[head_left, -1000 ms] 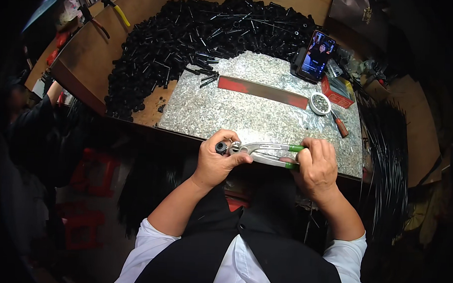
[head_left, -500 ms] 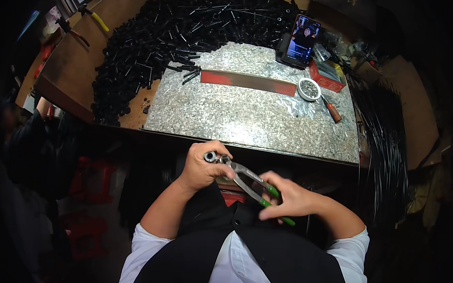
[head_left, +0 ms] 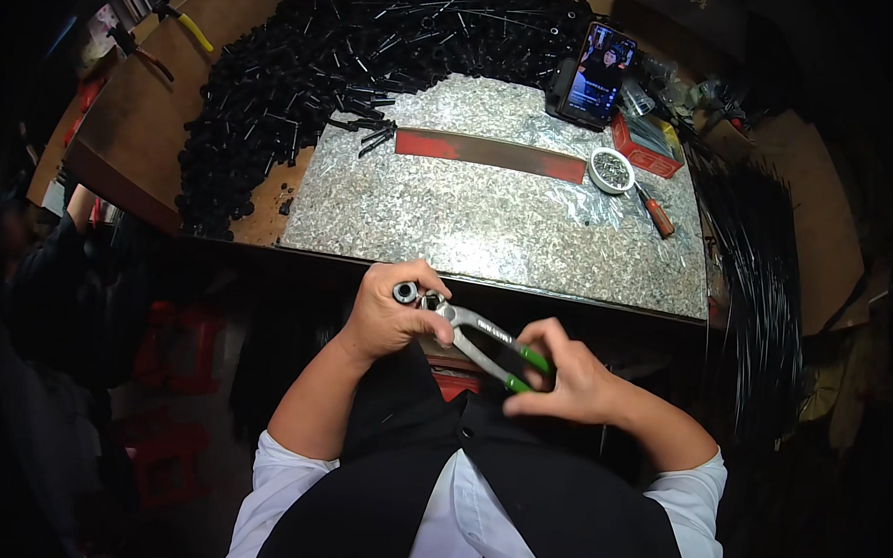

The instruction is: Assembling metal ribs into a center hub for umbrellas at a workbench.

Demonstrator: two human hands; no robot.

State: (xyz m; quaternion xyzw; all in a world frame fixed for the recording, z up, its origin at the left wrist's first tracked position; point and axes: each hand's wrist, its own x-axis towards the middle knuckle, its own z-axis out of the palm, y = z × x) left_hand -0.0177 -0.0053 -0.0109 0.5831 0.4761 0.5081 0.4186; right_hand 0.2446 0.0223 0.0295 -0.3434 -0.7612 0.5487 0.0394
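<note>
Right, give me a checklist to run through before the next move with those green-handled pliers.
1. Left hand gripping the dark cylindrical part: ok.
2. Right hand closed on the pliers: not ok; thumb and fingers are spread around the handles.
3. Jaws biting the part: cannot tell; too small to see.
4. White bowl upright on the speckled slab: ok.
5. Slab free of loose tools: not ok; an orange-handled tool lies beside the bowl.

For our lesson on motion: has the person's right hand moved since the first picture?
Yes: judged against the speckled slab, the right hand has moved leftward and toward the person's body.
</note>
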